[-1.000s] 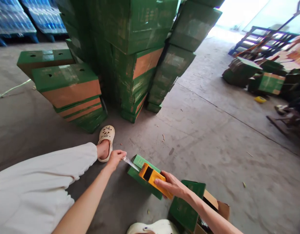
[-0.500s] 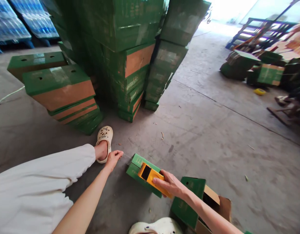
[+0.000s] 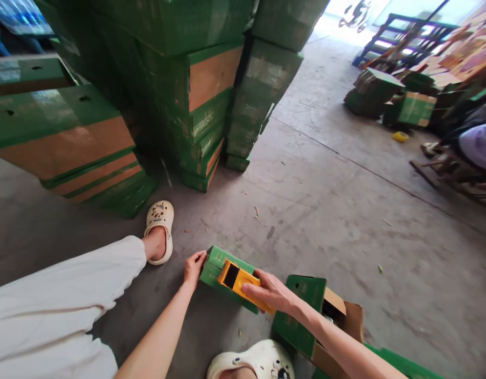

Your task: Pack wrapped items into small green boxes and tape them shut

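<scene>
A green box [image 3: 216, 261] stands on the concrete floor between my feet. My right hand [image 3: 269, 290] is wrapped round a yellow tape dispenser [image 3: 243, 282] with a black patch, which lies over the top of the box. My left hand [image 3: 196, 267] is at the box's left end, its fingers pressed together against the edge; whether a bit of tape is between them is too small to tell. Just right of the box is an open green carton [image 3: 301, 310] with brown flaps, partly behind my right forearm.
Tall stacks of green cartons [image 3: 215, 79] rise ahead, with a lower stack [image 3: 65, 142] at the left. Cartons [image 3: 416, 109], a blue pallet [image 3: 400, 42], a yellow roll [image 3: 400, 137] and part of a seated person [image 3: 477, 142] are at the right.
My left hand has moved right, from beside my shoe to the left end of the green box. My right hand still holds the dispenser over the box. The view has shifted slightly.
</scene>
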Demonstrator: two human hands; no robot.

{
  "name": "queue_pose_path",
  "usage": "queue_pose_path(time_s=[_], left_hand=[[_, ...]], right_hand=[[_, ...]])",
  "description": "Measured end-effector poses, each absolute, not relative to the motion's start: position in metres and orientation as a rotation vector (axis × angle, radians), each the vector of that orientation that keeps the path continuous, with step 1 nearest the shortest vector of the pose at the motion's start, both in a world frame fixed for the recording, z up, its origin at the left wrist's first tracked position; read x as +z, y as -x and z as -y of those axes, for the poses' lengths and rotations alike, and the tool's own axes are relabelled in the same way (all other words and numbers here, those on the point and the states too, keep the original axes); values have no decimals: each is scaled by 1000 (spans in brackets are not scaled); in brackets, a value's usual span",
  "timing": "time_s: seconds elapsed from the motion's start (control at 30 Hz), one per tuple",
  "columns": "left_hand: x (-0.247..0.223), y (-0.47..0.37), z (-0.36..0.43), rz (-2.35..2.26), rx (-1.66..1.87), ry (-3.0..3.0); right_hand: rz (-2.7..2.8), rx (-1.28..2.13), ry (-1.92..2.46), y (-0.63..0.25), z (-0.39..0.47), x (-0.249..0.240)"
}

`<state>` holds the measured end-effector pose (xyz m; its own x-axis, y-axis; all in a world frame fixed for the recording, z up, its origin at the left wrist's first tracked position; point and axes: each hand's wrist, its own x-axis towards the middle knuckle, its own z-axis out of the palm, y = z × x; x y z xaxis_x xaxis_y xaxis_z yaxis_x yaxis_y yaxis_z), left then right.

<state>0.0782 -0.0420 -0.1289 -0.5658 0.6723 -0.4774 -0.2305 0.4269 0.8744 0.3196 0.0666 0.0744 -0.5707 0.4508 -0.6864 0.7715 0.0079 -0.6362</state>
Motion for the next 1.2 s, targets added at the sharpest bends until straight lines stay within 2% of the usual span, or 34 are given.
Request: queue_pose_path(time_s=[0.17,0.27,0.43,0.57,0.7,0.83,0.93,1.2], left_hand=[[-126,-71,46,-1956,1243,-460],[-123,-77,52,-1894,1277,-489],[-114,-91,57,-1651,937,-677],[-95,-78,52,-1729,859,-743],[-65,-62,52,-1741,740,-1396],[-48,-72,51,-1491,273,-2047],[-50,-82,49,-1538,146,-2177],[-63,-80,51,-1603,155,-2325]], right_hand=[[-2024,-1554,-1252,-321,-67,74],[-2081,-1523,-1200,-322,-69,72],[-2115,-1387,-1205,-321,-72,67],[-2145,-1360,-1210,-321,-71,69],[-2162,-1369,-1245,-322,-68,74],[-1953,-1607,-1272,-317,-62,79],[-1896,-1657,-1281,-316,-60,82],[-1891,-1370,-1389,-381,-68,104]])
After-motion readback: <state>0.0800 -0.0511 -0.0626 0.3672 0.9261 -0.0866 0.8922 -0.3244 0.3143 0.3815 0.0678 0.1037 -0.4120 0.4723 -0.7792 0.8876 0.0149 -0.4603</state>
